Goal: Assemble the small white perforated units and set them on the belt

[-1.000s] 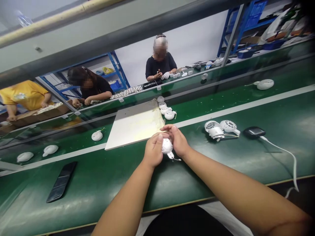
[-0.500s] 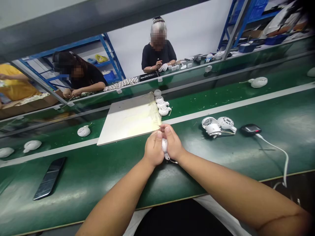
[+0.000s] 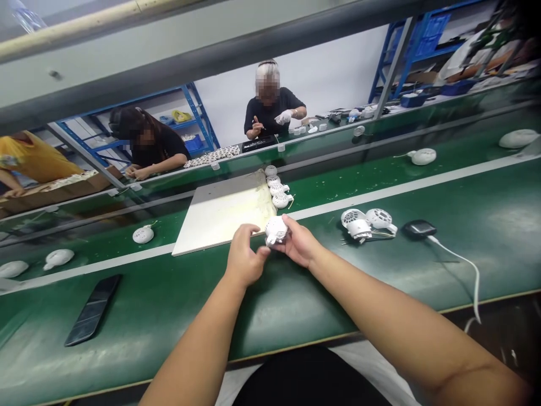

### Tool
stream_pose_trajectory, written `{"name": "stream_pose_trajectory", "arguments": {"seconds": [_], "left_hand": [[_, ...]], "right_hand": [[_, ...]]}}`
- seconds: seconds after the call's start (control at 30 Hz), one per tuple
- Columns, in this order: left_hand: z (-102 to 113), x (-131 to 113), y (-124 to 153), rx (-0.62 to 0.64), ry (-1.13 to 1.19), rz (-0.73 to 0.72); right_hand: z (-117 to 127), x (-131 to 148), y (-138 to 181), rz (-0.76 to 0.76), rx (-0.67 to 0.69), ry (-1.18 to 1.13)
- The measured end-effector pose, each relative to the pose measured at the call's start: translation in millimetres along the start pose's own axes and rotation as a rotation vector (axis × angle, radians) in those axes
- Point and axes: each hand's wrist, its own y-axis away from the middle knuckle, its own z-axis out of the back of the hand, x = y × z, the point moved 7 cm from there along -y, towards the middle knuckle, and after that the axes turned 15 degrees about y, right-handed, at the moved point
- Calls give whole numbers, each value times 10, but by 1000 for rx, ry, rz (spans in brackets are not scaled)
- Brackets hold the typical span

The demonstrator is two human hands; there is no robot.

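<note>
In the head view a round white fan housing (image 3: 276, 228) with a short stub sits in my right hand (image 3: 301, 243), whose fingers wrap around its right side and underside. My left hand (image 3: 245, 256) is just left of the housing, apart from it, with thumb and fingers spread and nothing in them. Behind the housing lies a white board (image 3: 220, 217) with a yellowish stained right edge. Several similar white fan housings (image 3: 281, 200) stand in a row along that edge. Two opened fan housings (image 3: 357, 224) with wires rest to my right.
A dark phone (image 3: 93, 310) lies at the left. To the right, a small black device (image 3: 419, 228) trails a white cable (image 3: 462, 268). More white housings (image 3: 423, 157) sit on the green belt (image 3: 338, 175). Co-workers (image 3: 274, 110) sit across the line, and a grey beam (image 3: 169, 56) crosses overhead.
My left hand has come off the fan housing and moved left. The housing, cupped between both hands before, now shows in my right hand alone. The camera view has tilted slightly up.
</note>
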Motion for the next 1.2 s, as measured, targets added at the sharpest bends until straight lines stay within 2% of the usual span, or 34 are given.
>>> {"name": "stream_pose_trajectory", "arguments": {"seconds": [0.1, 0.17, 0.23, 0.3, 0.37, 0.4, 0.5, 0.6, 0.7, 0.97, 1.2], "left_hand": [[-142, 66, 57, 177, -339, 117], [-160, 109, 57, 180, -444, 215], [-144, 122, 37, 158, -481, 258], [-137, 146, 29, 174, -496, 285], [-162, 176, 43, 225, -496, 300], [-187, 183, 52, 251, -488, 294], [-262, 181, 68, 280, -462, 247], [-296, 213, 69, 287, -488, 243], [-331, 263, 76, 361, -529, 249], [-449, 197, 103, 460, -546, 144], [-497, 140, 124, 451, -536, 110]], "right_hand": [[50, -67, -44, -38, -65, 35], [152, -38, -65, -4, -117, 244], [255, 124, -61, 177, -180, 565], [235, 317, -3, 462, -184, 866], [119, 374, 62, 669, -96, 1040], [60, 347, 70, 700, -37, 1082], [-44, 210, 23, 622, 46, 1131], [-49, 159, -28, 554, 24, 1109], [5, 162, -61, 506, 5, 1093], [113, 162, -83, 498, -11, 1067], [74, 233, -17, 497, -45, 1155]]}}
